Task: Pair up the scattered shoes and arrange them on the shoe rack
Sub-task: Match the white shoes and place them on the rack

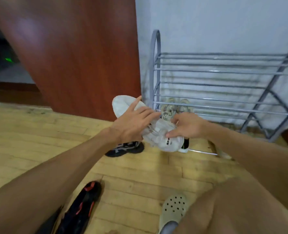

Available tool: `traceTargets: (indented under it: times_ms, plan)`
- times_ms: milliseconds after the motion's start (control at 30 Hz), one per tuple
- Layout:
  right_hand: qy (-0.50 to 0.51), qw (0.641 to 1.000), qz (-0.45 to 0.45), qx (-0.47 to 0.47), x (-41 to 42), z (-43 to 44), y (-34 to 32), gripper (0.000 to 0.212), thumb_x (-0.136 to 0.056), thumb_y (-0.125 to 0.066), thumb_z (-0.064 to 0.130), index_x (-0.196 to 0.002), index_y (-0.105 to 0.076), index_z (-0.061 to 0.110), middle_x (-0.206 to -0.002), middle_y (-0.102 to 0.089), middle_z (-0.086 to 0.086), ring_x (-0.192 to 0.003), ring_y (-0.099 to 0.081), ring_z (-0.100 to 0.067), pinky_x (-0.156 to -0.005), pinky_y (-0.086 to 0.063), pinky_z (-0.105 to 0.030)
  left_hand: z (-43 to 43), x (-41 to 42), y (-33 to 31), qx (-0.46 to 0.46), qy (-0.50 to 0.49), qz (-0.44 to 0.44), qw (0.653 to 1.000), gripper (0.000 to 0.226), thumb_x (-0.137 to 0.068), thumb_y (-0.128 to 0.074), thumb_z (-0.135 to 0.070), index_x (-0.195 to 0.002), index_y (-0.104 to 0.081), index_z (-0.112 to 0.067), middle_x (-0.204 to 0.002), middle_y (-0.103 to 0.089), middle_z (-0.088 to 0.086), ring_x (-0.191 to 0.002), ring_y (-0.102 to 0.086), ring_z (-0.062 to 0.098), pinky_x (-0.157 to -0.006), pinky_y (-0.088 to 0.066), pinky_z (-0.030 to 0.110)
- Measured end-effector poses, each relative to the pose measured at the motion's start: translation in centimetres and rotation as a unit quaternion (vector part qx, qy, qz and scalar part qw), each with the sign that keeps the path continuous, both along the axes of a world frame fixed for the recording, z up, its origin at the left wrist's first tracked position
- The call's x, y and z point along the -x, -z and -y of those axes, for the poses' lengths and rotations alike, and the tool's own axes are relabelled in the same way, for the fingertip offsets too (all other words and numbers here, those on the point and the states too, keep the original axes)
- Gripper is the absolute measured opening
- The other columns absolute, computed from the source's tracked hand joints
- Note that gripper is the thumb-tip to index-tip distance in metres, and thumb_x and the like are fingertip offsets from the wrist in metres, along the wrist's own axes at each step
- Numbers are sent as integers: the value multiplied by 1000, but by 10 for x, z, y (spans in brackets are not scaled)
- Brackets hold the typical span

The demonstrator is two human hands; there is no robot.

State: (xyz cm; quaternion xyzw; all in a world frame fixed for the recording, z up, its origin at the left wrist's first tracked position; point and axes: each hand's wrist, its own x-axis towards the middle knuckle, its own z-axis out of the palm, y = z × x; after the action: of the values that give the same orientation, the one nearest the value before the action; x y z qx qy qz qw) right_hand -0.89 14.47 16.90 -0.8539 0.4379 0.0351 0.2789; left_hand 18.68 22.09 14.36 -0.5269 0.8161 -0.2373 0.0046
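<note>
Both hands hold white sneakers in the air in front of the grey metal shoe rack. My left hand grips one white sneaker, its pale sole facing up and left. My right hand holds a second white sneaker with laces, pressed against the first. A pair of beige sneakers sits on a low shelf at the rack's left end. On the wooden floor lie a black and grey sneaker, a black shoe with red marks and a beige perforated clog.
A red-brown wooden panel stands left of the rack against the pale wall. A white and black shoe shows partly behind the held sneaker. My bare knee fills the lower right. The rack's upper shelves hold nothing.
</note>
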Motion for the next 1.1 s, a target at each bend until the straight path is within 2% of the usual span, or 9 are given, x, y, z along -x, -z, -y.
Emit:
traceTargets:
  times_ms: [167,300,367,433,500,700,833,967,1100]
  plan:
    - [177,966,184,-49,67,1,-72,38,-73,-82,19,-102,-60,8,-82,-65,-7,-65,-64,-19,-53,-58,-33,11,55,-100,117,44,-36,992,103,-56,-81,-24,-146,-32,-12,-149,-43,3,-140,-36,20,-117,2,49]
    - [257,899,343,-92,118,-6,-107,39,-78,-77,10,-111,-59,0,-96,-71,-19,-75,-69,-26,-71,-61,-44,14,103,-139,205,11,-261,943,81,-75,-67,-17,-146,-29,-11,-154,-28,7,-143,-27,24,-120,-12,43]
    - [273,874,391,-94,139,-8,-117,38,-78,-77,9,-112,-60,0,-91,-73,-16,-72,-70,-25,-68,-61,-41,16,133,-153,146,-30,-451,880,73,-82,-65,-26,-144,-28,-12,-148,-28,6,-136,-32,22,-115,-27,38]
    - [285,850,431,-103,158,-9,-123,37,-79,-76,7,-111,-59,1,-90,-73,-14,-72,-71,-26,-66,-62,-40,21,168,-163,-17,-77,-627,775,75,-83,-65,-38,-143,-27,-15,-141,-36,2,-125,-43,17,-103,-38,34]
    - [296,828,463,-112,176,-9,-124,33,-79,-76,7,-107,-59,3,-95,-72,-17,-76,-71,-28,-66,-62,-40,30,201,-164,-154,-85,-707,685,75,-78,-70,-45,-139,-37,-16,-127,-54,-2,-111,-57,14,-93,-45,33]
    - [358,781,501,-102,254,-9,-104,32,-80,-74,4,-107,-57,4,-100,-70,-17,-80,-72,-28,-61,-62,-39,51,286,-138,-209,-50,-695,687,70,-70,-82,-28,-130,-47,-25,-113,-64,1,-103,-64,19,-90,-54,40]
    - [390,789,470,-69,318,-25,-73,22,-83,-71,4,-102,-60,2,-99,-69,-20,-86,-71,-33,-74,-59,-50,49,350,-110,-313,-63,-732,603,55,-73,-79,-13,-123,-55,-11,-102,-72,11,-85,-72,23,-74,-60,40]
    - [433,797,420,-33,380,-54,-28,12,-81,-74,10,-80,-62,13,-94,-71,-15,-85,-72,-29,-72,-61,-48,41,415,-63,-371,-81,-709,594,42,-72,-80,-16,-110,-65,-6,-105,-73,12,-87,-72,24,-67,-61,36]
    - [429,808,390,-108,433,-81,13,25,-90,-64,15,-112,-64,4,-99,-70,-6,-90,-71,-22,-77,-61,-38,31,461,-21,-409,-112,-683,595,48,-71,-82,-15,-114,-63,-6,-104,-72,9,-87,-72,26,-68,-61,42]
